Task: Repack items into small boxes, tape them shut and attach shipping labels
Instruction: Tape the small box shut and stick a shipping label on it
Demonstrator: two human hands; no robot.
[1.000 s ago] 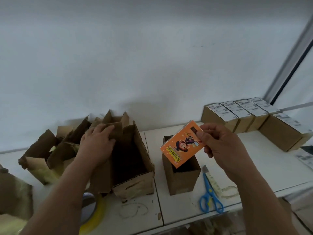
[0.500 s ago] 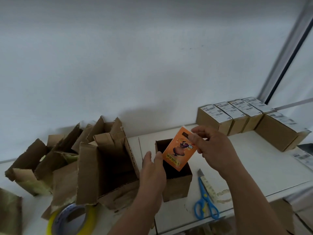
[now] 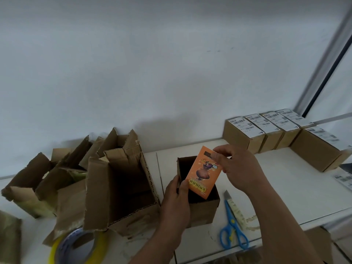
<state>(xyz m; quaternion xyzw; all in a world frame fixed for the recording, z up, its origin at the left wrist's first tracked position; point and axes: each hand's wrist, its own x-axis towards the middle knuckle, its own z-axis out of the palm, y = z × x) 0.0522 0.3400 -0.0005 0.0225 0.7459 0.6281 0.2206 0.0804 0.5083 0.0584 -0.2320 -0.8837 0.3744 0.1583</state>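
Orange pack held over the open small box

The right hand (image 3: 238,168) pinches the pack (image 3: 202,173) by its top edge, tilted, its lower end inside the box (image 3: 203,210); the left hand (image 3: 176,202) grips the box's near-left wall.

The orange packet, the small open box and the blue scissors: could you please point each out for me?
orange packet (image 3: 202,173): head view, middle of its printed front.
small open box (image 3: 206,211): head view, front wall.
blue scissors (image 3: 231,221): head view, on the blue handles by the pivot.
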